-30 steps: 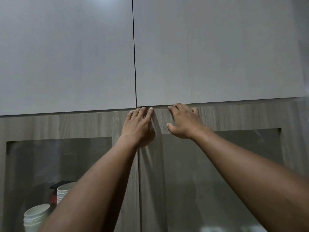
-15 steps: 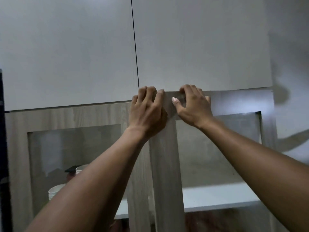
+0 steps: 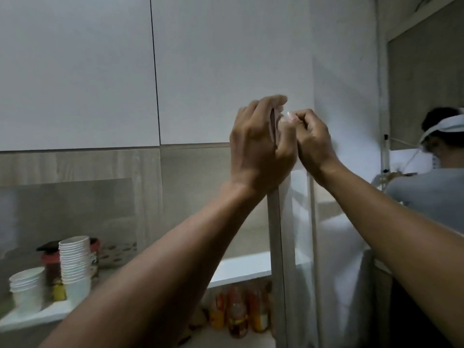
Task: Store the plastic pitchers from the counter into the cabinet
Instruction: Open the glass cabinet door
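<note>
Cabinet door (image 3: 278, 222) swung wide, seen edge-on, its top corner gripped by both hands. Left hand (image 3: 258, 149) wrapped closed over the door's top edge; right hand (image 3: 313, 144) curled shut against the same corner. No pitchers in view. Stacked paper cups (image 3: 74, 262) on the shelf's (image 3: 241, 270) left end; bottles (image 3: 241, 310) below.

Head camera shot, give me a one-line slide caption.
Both hands, left and right, grip the top edge of the open cabinet door; stacked cups sit on the shelf.
</note>
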The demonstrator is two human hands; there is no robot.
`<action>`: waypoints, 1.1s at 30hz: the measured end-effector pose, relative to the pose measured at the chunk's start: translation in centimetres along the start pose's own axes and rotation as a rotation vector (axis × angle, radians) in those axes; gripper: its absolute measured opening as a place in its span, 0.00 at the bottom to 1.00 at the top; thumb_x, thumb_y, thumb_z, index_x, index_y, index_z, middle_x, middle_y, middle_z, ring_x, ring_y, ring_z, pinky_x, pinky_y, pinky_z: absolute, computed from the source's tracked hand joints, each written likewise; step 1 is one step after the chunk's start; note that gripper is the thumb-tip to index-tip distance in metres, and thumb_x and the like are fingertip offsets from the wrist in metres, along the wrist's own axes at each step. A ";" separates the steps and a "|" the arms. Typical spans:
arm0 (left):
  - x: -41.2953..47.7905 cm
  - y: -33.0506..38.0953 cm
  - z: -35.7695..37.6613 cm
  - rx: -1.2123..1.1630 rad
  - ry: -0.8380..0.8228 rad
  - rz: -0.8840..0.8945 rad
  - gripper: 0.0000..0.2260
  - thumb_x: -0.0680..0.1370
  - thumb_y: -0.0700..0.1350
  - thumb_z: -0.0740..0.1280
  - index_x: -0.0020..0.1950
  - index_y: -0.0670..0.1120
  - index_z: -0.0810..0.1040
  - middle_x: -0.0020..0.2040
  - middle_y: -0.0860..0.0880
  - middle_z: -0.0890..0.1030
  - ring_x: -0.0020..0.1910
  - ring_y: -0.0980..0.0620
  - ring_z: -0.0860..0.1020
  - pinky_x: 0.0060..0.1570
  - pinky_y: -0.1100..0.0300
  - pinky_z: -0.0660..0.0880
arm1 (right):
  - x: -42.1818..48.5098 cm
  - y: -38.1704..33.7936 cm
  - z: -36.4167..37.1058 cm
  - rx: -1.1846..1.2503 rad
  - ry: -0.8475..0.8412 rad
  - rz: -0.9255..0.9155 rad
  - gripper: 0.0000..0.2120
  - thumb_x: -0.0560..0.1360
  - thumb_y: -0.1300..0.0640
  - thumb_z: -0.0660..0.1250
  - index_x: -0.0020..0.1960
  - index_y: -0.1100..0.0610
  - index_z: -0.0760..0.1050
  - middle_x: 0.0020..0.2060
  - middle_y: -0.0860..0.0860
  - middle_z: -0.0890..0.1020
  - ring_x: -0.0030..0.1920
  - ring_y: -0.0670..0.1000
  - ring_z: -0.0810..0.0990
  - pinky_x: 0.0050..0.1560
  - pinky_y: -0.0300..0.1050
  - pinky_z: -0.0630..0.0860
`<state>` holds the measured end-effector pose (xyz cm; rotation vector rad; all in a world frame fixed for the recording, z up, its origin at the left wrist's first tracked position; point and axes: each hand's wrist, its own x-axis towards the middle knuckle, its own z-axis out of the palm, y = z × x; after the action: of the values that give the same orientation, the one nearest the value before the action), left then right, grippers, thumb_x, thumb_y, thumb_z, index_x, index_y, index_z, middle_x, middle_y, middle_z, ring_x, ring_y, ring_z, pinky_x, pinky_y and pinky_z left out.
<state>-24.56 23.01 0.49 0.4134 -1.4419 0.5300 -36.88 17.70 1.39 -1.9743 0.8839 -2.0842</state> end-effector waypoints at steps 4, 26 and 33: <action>-0.9 5.8 4.7 -0.295 0.032 -0.222 0.17 0.81 0.43 0.59 0.61 0.39 0.83 0.54 0.43 0.86 0.53 0.47 0.83 0.53 0.50 0.80 | -0.5 -0.8 -6.6 0.093 -0.014 0.071 0.14 0.81 0.45 0.59 0.50 0.55 0.76 0.44 0.53 0.81 0.47 0.52 0.80 0.47 0.50 0.79; -8.2 15.6 31.3 -0.124 -0.525 -0.002 0.31 0.83 0.58 0.40 0.85 0.49 0.46 0.85 0.47 0.44 0.84 0.47 0.42 0.82 0.44 0.49 | -4.7 6.1 -34.2 -0.889 0.253 -0.253 0.33 0.82 0.55 0.54 0.81 0.61 0.41 0.82 0.54 0.44 0.81 0.48 0.45 0.80 0.46 0.51; -10.0 14.5 39.1 -0.070 -0.571 0.076 0.29 0.85 0.58 0.46 0.85 0.53 0.42 0.85 0.48 0.37 0.83 0.46 0.37 0.82 0.43 0.45 | -4.1 10.6 -39.3 -1.393 0.302 -0.242 0.35 0.80 0.50 0.55 0.81 0.64 0.47 0.81 0.62 0.47 0.81 0.59 0.48 0.79 0.55 0.57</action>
<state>-65.33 11.71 -6.52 0.4773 -2.0261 0.4370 -76.68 23.45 -6.15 -2.2406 2.8378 -2.0394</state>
